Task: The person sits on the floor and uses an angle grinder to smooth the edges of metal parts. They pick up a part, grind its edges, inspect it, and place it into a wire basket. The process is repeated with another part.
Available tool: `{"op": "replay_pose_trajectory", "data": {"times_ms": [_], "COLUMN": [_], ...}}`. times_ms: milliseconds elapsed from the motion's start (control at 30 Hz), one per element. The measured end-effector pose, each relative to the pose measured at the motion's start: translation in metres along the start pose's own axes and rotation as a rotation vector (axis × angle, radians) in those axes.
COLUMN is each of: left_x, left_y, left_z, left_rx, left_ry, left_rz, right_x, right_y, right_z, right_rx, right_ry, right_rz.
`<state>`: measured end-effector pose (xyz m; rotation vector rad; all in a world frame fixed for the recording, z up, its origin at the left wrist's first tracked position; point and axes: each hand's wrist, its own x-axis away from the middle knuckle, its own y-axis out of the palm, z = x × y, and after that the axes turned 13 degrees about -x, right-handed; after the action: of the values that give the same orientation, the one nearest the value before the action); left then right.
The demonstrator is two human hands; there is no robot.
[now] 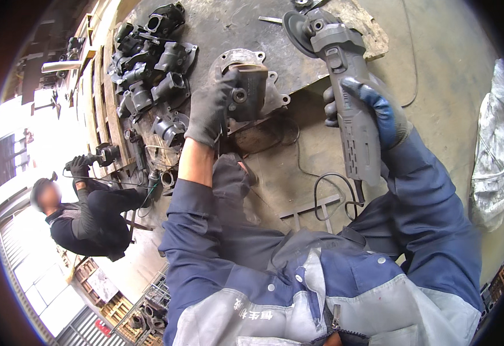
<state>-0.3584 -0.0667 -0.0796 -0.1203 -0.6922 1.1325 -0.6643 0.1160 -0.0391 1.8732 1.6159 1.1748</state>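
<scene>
My right hand (373, 109), in a blue and black work glove, is wrapped round the body of a dark grey angle grinder (353, 124). The grinder's disc (299, 34) points up and to the left, apart from the casting. My left hand (214, 106), in a dark glove, grips the left side of a metal casting (250, 92). That casting has a bare, shiny flange with bolt holes and a dark body, and sits at the near edge of the dark worktable (223, 32). Part of my left hand's fingers is hidden against the casting.
Several black castings (148, 63) are piled at the table's left, beside a wooden pallet (103, 92). The grinder's cord (319, 199) loops down near a metal frame (312, 209). At left a co-worker (90, 222) sits holding a dark part (105, 154). A whitish sheet (491, 155) lies far right.
</scene>
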Motion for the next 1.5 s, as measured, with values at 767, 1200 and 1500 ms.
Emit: {"op": "replay_pose_trajectory", "data": {"times_ms": [767,1200,1500], "left_x": [-0.017,-0.009,-0.006], "left_y": [-0.014,-0.012,-0.016], "left_z": [-0.019,-0.023,-0.017], "left_rx": [0.358,0.494,0.520], "left_ry": [-0.117,-0.087,-0.135], "left_rz": [-0.309,-0.302,-0.331], "right_x": [-0.006,-0.031,-0.027], "right_y": [0.038,0.047,0.045], "right_z": [0.037,0.055,0.045], "right_rx": [0.485,0.682,0.992], "right_ry": [0.282,0.283,0.182], "right_rz": [0.008,-0.002,-0.119]}}
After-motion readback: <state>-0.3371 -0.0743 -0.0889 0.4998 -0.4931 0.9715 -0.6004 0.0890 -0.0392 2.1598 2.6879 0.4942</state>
